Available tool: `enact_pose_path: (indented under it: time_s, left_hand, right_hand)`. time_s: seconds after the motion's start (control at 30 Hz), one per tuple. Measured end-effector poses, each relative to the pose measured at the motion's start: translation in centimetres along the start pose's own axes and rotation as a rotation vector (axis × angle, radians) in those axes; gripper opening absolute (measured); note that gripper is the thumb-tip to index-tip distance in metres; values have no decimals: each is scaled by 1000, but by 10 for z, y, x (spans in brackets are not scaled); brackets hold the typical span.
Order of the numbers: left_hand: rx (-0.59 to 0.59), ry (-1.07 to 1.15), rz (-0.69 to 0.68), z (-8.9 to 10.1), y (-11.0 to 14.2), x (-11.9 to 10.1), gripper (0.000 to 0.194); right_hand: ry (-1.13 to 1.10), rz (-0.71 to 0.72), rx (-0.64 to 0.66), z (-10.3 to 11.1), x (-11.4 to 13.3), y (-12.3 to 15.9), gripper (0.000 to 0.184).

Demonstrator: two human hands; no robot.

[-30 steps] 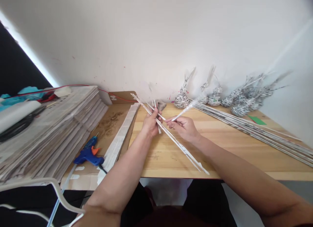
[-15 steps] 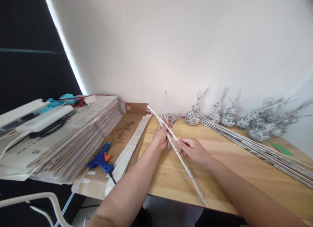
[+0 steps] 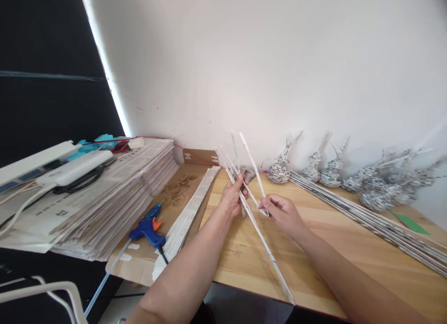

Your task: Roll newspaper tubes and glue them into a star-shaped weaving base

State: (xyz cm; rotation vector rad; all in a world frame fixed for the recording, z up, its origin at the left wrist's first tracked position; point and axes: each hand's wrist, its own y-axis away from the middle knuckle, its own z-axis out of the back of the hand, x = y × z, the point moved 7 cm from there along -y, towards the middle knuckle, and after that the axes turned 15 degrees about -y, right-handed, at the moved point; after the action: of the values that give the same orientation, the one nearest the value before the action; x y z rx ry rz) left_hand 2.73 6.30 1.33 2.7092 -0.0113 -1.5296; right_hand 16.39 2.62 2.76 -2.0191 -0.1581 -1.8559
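Observation:
Several thin rolled newspaper sticks (image 3: 262, 239) cross in my left hand (image 3: 233, 197), which is closed around the crossing above the wooden table. Their ends fan out toward the wall, and one long end runs down to the table's front edge. My right hand (image 3: 279, 211) pinches one paper stick (image 3: 252, 157) at a bend; from there one part rises toward the wall and the other leads back to the left hand. A small greyish lump (image 3: 249, 175) sits behind the left hand, partly hidden.
Woven newspaper figures (image 3: 279, 171) line the wall on the right, beside a long bundle of paper sticks (image 3: 366, 214). At left are a tall newspaper stack (image 3: 139, 189), a power strip (image 3: 38, 161), a blue glue gun (image 3: 149, 227) and paper strips (image 3: 190, 212) on cardboard (image 3: 174, 186).
The view has swung left and up. My right hand has brought its stick's free part round from pointing up-right to pointing up-left, with a bend at the fingers. My left hand keeps its hold.

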Motion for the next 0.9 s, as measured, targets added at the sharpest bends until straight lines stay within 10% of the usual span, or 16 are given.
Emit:
enact_pose_path:
  time_s: [0.9]
  left_hand:
    - [21, -128, 0, -1, 4, 1, 47]
  right_hand:
    - [-114, -254, 25, -5, -28, 3, 44]
